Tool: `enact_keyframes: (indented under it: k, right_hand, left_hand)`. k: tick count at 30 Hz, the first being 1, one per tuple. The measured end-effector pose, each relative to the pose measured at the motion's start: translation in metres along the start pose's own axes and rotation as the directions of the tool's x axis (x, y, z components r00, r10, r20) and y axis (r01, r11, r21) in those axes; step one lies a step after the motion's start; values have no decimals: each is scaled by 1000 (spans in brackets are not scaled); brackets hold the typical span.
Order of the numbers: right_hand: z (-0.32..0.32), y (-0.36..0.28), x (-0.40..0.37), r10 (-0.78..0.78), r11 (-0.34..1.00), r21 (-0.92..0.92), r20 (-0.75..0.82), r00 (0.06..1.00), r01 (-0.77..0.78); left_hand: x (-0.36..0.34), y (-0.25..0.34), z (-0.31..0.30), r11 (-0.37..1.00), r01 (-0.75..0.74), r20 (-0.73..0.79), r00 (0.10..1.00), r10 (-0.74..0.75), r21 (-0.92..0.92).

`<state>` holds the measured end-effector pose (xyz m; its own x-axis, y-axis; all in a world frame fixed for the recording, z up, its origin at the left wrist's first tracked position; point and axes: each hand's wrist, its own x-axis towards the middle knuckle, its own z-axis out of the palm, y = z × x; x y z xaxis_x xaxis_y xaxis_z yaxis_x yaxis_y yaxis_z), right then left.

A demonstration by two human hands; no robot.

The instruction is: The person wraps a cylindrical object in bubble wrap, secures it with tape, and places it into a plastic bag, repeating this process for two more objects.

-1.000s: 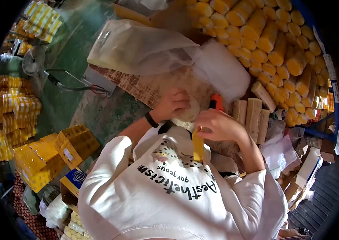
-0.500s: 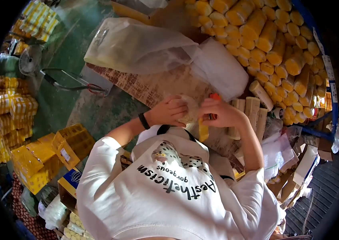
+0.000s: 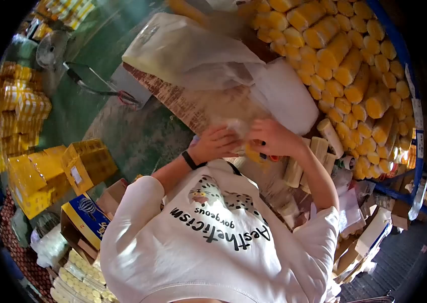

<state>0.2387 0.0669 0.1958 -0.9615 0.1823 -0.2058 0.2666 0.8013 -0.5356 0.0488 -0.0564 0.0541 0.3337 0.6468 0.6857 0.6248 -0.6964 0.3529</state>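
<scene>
My left hand [image 3: 217, 143], with a black band on its wrist, curls its fingers against a small pale bundle in clear plastic [image 3: 237, 127] over the board [image 3: 198, 108]. Close beside it, my right hand [image 3: 276, 138] is closed around a tape dispenser [image 3: 274, 158]; only an orange-red bit of it shows under the fingers. Yellow tape [image 3: 254, 153] shows between the two hands, just below the bundle. How far the tape touches the bundle is hard to see. Most of the bundle is hidden by my fingers.
A big clear plastic bag [image 3: 183, 50] and a white wrapped pack [image 3: 286, 93] lie on the board. Yellow-ended rolls [image 3: 344, 60] are stacked at right. Pale cylinders [image 3: 319, 149] lie near my right forearm. Yellow-taped boxes [image 3: 37, 177] and a metal-framed cart handle [image 3: 92, 86] are at left.
My right hand has turned over: the orange-red part moved from above the fingers to below them, and the yellow strip no longer hangs down. The whole view has shifted slightly.
</scene>
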Motion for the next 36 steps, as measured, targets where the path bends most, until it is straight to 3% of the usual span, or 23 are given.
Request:
enact_keyframes:
  k: [5,12,15,18,24,27,29,32,35,36]
  right_hand:
    - [2,8,17,7,1000,-19,-26,1000,-8]
    - [1,4,35,-161,982,-116,-133,978,145]
    - [0,5,40,-166,978,-146,-106,980,150]
    - [0,5,44,-166,974,-167,-90,982,150]
    - [2,9,55,-183,964,-201,-40,982,172]
    - [1,11,61,-183,968,-181,-36,983,173]
    - [-3,8,64,-166,970,-186,-42,985,156]
    - [0,22,71,-226,973,-80,-95,969,219]
    - [13,38,69,-4,917,399,-2,1000,4]
    - [17,41,68,21,880,474,-10,1000,-14]
  left_hand:
    - [-8,1,4,999,8,-41,999,-11,-50]
    - [-10,1,12,998,-11,-84,996,6,-60]
    - [-9,6,10,995,83,-121,989,-90,-61]
    - [-15,5,12,996,26,-124,992,-15,89]
    - [-22,7,23,982,42,-178,984,-8,187]
    - [-13,5,9,952,-97,-25,994,110,292]
    - [-15,7,11,956,-79,-7,996,85,282]
    - [-10,7,4,961,-87,18,996,85,262]
    - [-8,6,2,955,-112,-1,993,117,275]
    - [-4,8,-1,951,-119,-15,992,129,286]
